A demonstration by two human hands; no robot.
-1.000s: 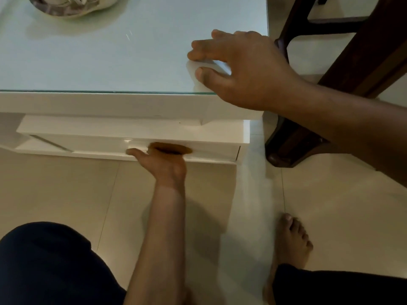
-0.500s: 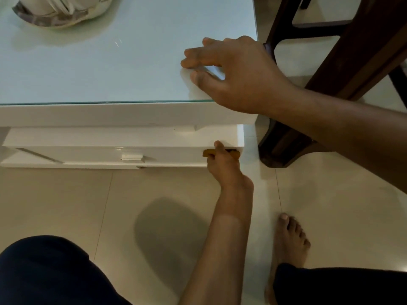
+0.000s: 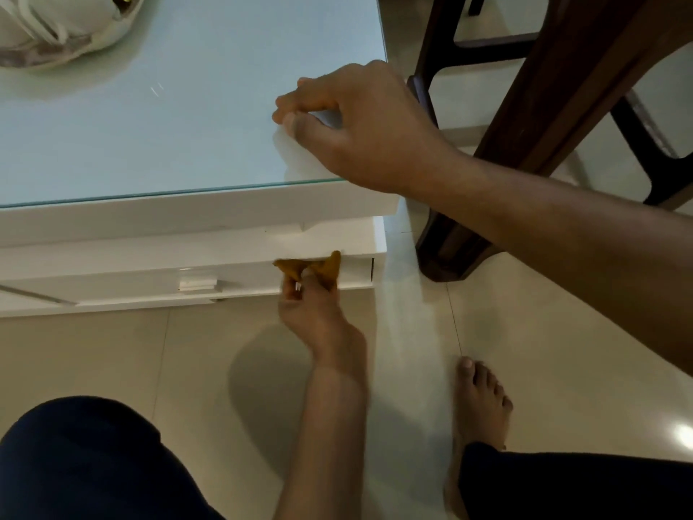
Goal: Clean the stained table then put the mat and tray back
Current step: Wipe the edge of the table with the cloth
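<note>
A white low table (image 3: 157, 215) with a pale glass top fills the upper left. My left hand (image 3: 315, 313) reaches down to the table's lower shelf near its right end and pinches a small mustard-brown cloth (image 3: 309, 266) against the shelf's front edge. My right hand (image 3: 360, 125) rests on the glass top at the near right corner, fingers curled with the tips touching the glass; I cannot see anything held in it. No mat or tray shows in this view.
A cream bag (image 3: 56, 28) lies on the table's far left. A dark wooden chair (image 3: 525, 106) stands close to the table's right side. My bare foot (image 3: 478, 399) and dark-trousered knees are on the beige tile floor (image 3: 112, 362).
My left hand slid the brown cloth rightward along the lower shelf's edge, from the middle to near the right end. My right hand stayed on the corner, its fingers curling in.
</note>
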